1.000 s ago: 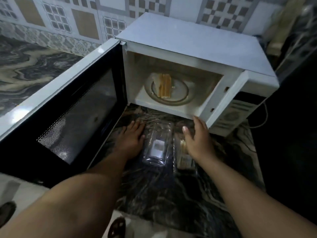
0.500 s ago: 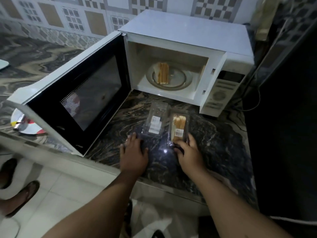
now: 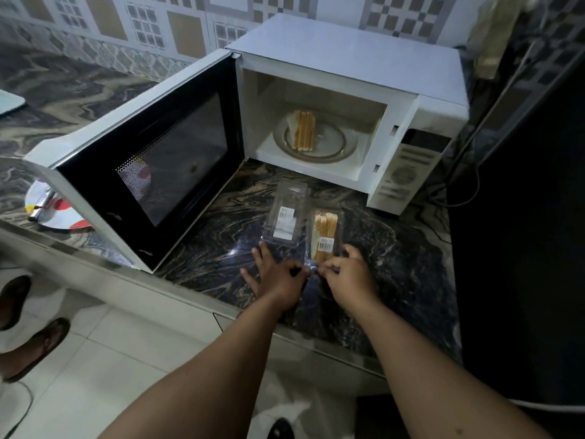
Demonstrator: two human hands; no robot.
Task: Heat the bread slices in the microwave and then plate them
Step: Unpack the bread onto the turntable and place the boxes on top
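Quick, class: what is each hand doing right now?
Left hand: pinching the near end of the bread pack.
Right hand: pinching the same end.

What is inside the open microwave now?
Inside the microwave, bread slices stand on edge on the round glass turntable. What lies beneath the slices is covered.

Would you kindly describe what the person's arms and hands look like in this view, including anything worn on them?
Both forearms are bare for as much of them as the head view shows; no sleeve reaches into the picture. The left hand and the right hand wear no gloves. No watch, bracelet or ring is visible, though the picture is dim and some fingers are partly hidden. No markings show on either arm.
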